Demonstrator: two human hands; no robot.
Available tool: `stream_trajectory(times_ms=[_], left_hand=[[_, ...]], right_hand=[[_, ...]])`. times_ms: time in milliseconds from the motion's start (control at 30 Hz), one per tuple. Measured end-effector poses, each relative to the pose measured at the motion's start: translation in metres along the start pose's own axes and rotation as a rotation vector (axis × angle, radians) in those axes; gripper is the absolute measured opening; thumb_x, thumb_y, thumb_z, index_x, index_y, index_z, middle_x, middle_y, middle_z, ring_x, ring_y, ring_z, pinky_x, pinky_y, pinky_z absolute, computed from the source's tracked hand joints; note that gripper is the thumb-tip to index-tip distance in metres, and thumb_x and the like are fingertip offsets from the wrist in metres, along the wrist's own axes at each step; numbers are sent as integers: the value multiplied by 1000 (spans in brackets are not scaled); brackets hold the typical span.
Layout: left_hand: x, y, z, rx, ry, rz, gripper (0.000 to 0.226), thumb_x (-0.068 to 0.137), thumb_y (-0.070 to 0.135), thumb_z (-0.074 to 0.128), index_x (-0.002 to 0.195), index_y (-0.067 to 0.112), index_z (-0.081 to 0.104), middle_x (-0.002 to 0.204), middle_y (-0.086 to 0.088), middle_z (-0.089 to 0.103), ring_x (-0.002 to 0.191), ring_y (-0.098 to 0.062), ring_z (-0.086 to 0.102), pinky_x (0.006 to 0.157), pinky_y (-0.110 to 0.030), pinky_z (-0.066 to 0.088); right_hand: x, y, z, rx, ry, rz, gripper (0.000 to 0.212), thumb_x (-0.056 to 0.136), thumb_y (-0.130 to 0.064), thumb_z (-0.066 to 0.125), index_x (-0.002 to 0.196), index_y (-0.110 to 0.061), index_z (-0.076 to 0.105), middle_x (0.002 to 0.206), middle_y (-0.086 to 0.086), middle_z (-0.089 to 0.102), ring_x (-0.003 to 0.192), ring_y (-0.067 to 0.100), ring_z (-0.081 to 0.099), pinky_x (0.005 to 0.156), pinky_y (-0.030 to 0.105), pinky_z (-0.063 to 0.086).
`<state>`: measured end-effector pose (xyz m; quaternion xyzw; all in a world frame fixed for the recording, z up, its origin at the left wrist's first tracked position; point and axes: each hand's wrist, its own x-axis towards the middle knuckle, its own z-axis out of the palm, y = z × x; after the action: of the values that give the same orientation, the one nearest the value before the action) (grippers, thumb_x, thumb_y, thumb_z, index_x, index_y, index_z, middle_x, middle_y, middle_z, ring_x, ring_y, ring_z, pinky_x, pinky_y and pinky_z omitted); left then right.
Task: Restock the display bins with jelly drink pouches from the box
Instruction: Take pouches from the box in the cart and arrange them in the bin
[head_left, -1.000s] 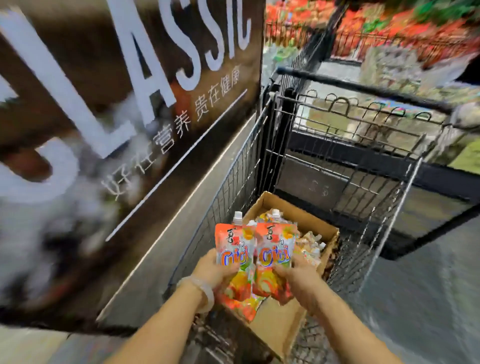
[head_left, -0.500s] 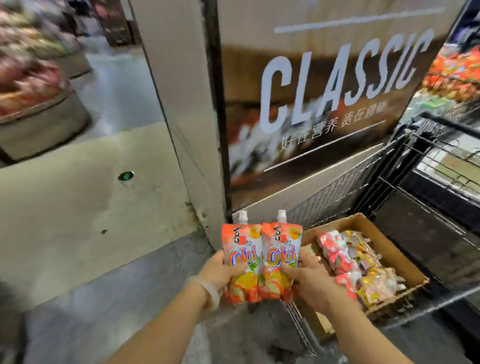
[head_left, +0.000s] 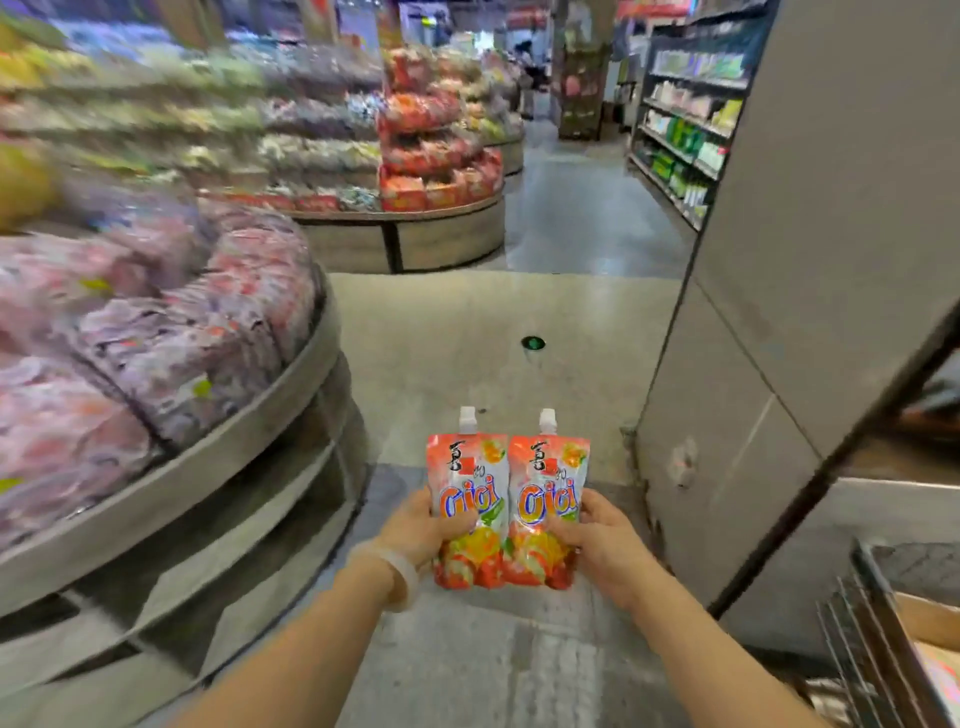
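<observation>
In a supermarket aisle, I hold two orange jelly drink pouches upright and side by side, edges touching, out in front of me above the grey floor (head_left: 483, 675). My left hand (head_left: 422, 535) grips the left pouch (head_left: 465, 499), thumb across its front; my right hand (head_left: 605, 540) grips the right pouch (head_left: 548, 499) the same way. A pale bracelet (head_left: 395, 571) circles my left wrist. A round display bin (head_left: 249, 467) heaped with blurred pinkish packs curves in at my left. A grey pillar (head_left: 779, 312) rises at right; below it show the wire cart (head_left: 872, 649) and a corner of the cardboard box (head_left: 930, 623). Stocked shelves (head_left: 680, 114) line the aisle beyond.
</observation>
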<state>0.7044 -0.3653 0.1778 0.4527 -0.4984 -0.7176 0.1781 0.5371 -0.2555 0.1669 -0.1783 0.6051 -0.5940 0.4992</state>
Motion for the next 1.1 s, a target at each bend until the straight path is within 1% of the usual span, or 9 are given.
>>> stream_trajectory(times_ms=[133,267,367,433,567,667,833,967,1100], left_hand=[[-56,-9,-121,-127,165,19,33,86,-2,63,117,5,55,115,-18,67,106,-39,64,82,-50,56],[-108,-20,-238,-229,359,56,34,84,-2,65,116,6,57,110,-17,69,100,-37,67,87,-54,53],[-144,-23,-310,-270,480,139,27,86,-6,61,110,6,60,95,-11,70,75,-21,70,64,-35,61],[-164,-24,-350,-313,551,157,26,86,-6,61,109,6,60,94,-11,69,70,-19,70,55,-29,59],[-190,-33,-416,-400,693,172,40,84,-2,65,122,2,55,113,-19,68,96,-33,67,78,-44,57],[-200,-40,-459,-449,782,191,39,85,-5,62,123,1,55,115,-21,66,95,-33,66,82,-45,56],[-202,-33,-540,-503,909,231,35,85,-6,61,119,4,57,106,-18,69,76,-23,69,61,-34,61],[-198,3,-614,-489,965,250,31,86,-2,62,116,7,57,106,-17,69,85,-28,68,65,-36,59],[-182,33,-672,-442,1003,251,20,88,-1,61,106,6,57,77,-14,60,56,-20,54,51,-25,44]], right_hand=[[-6,21,128,-91,-220,31,27,84,11,57,101,-11,58,87,3,71,65,13,69,51,25,52],[-13,43,255,-137,-426,79,25,86,11,56,98,-11,58,86,4,69,56,8,69,44,19,51],[-14,58,341,-199,-545,94,27,86,7,58,107,-11,57,94,4,70,65,9,71,51,22,55],[-14,66,392,-246,-595,74,27,86,4,61,108,-12,58,100,5,71,80,15,71,68,32,58],[-9,81,479,-337,-701,71,24,84,2,63,102,-13,60,104,8,71,96,27,67,91,50,52],[-1,97,539,-383,-796,94,26,84,5,62,107,-8,60,106,10,70,92,25,67,82,42,56],[21,111,644,-415,-924,113,23,86,7,59,92,-15,58,92,3,69,76,15,66,59,26,50],[41,102,728,-417,-963,88,22,86,5,60,92,-16,56,95,6,69,80,20,65,71,32,52],[67,91,793,-439,-932,9,24,86,1,62,105,-12,55,108,9,67,93,21,59,71,28,44]])
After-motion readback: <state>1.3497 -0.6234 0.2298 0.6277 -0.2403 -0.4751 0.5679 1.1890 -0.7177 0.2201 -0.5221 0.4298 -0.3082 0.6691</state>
